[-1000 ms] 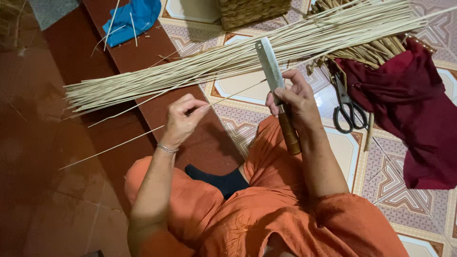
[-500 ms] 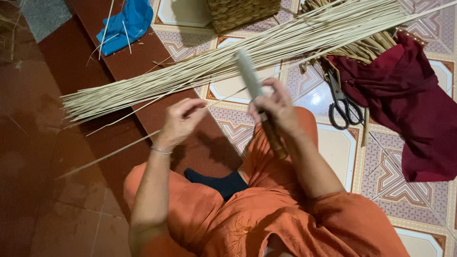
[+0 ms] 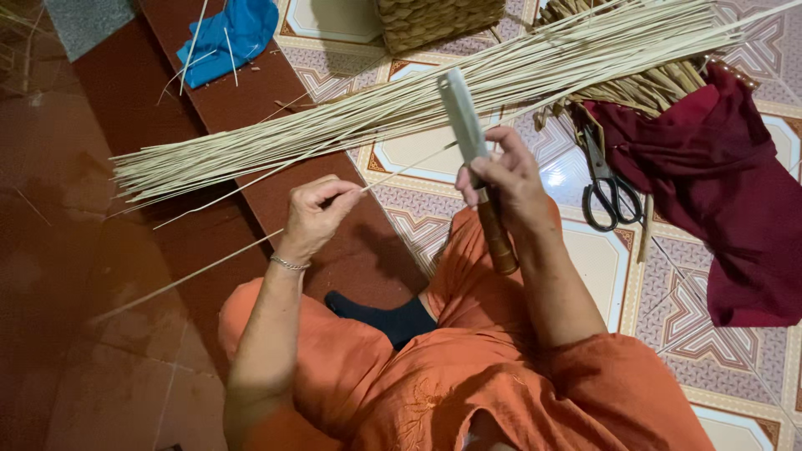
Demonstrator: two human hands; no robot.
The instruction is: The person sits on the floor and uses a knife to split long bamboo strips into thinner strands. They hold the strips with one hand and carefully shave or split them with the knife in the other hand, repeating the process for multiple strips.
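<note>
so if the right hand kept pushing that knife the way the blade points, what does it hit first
Probably the long bundle of pale thin reed strips lying across the floor just beyond the blade tip of the wooden-handled knife in the right hand; depth is unclear.

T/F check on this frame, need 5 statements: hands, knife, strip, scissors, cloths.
1. The right hand grips a knife with a wooden handle, blade pointing up. True.
2. The left hand is empty. False: it pinches a thin cane strip that runs on toward the knife.
3. The scissors lie on the tiled floor beside the dark red cloth. True.
4. The blue cloth covers the person's lap. False: it lies at the top left, on the red-brown floor band.
5. The bundle of cane strips stands upright in the woven basket. False: it lies flat across the floor.
</note>
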